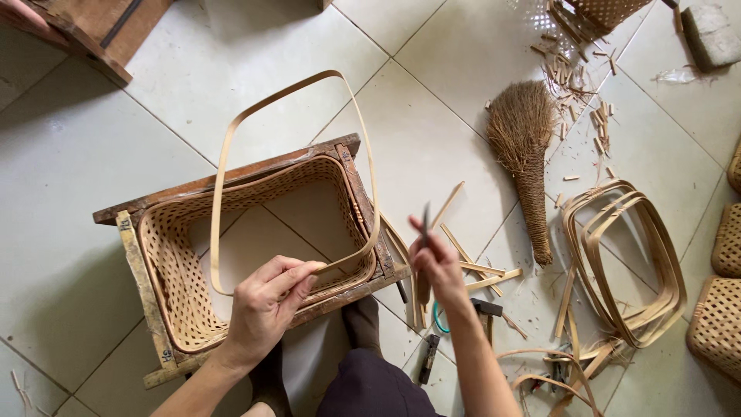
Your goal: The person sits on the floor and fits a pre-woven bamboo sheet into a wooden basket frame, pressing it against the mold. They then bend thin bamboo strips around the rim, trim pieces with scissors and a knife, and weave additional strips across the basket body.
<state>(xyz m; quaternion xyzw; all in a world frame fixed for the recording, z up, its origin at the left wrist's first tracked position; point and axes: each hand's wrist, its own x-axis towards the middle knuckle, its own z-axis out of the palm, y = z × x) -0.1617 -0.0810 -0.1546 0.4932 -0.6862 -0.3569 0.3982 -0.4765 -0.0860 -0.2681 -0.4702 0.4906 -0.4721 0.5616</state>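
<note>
Far to the left of both hands, at the upper corner, the edge of a brown wooden piece of furniture [100, 31] juts in. The left hand [266, 309] is closed in a pinch: thumb and bent fingers grip a thin bamboo strip hoop [231, 139], which rises from the hand, loops up and away over the floor and comes back down to the fingers. Directly under and beyond this hand stands a rectangular wooden frame [231, 174] with a woven bamboo basket wall [174, 270] fitted inside it; the basket has no bottom, so the tiles show through it.

To the right, the right hand [438, 262] is closed around a thin dark blade-like tool [425, 220] pointing upward, just beside the frame's near corner. Whether the tool touches the hoop cannot be told. Below this hand lie a hammer [486, 309], a bit of green cord [437, 318] and cut bamboo slivers [482, 270].

Farther right of the right hand lies a brown fibre hand broom [525, 147], then a stack of bent bamboo rims [625, 255], nested one inside another. At the far right edge sit more woven baskets [718, 324], and beyond the broom, near the top, a scatter of short bamboo offcuts [575, 77]. Everything rests on a floor of large pale tiles [432, 131], and the person's dark-clothed knees show at the bottom.
</note>
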